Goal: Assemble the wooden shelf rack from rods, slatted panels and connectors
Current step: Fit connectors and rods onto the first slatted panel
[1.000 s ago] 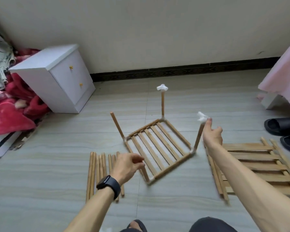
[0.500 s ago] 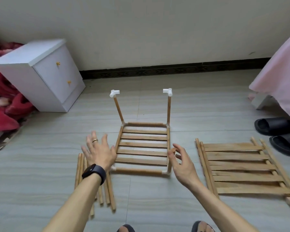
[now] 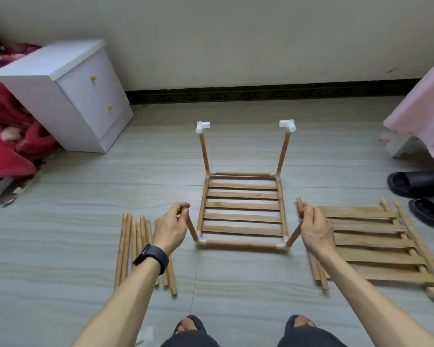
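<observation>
Head view is looking down at a floor (image 3: 60, 246), where a half-built rack (image 3: 241, 244) is lying directly between the two hands, its slatted base flat and reaching away from the person. Just outside the right hand (image 3: 315, 229), spare panels (image 3: 373, 241) are lying stacked. Beneath and outside the left wrist, loose rods (image 3: 125, 246) are lying side by side, pointing away. The left hand (image 3: 169, 227) is pinching the top of the near left post (image 3: 192, 227) between thumb and fingers. The right hand is curling round the top of the near right post (image 3: 293, 235). Both posts are rising from the rack's near corners and leaning outward, each toward its own hand, with bare tops. Beyond the hands, two far posts are standing capped with white connectors (image 3: 202, 126). Judging from this, the near posts are probably awaiting connectors, though no loose ones are showing.
</observation>
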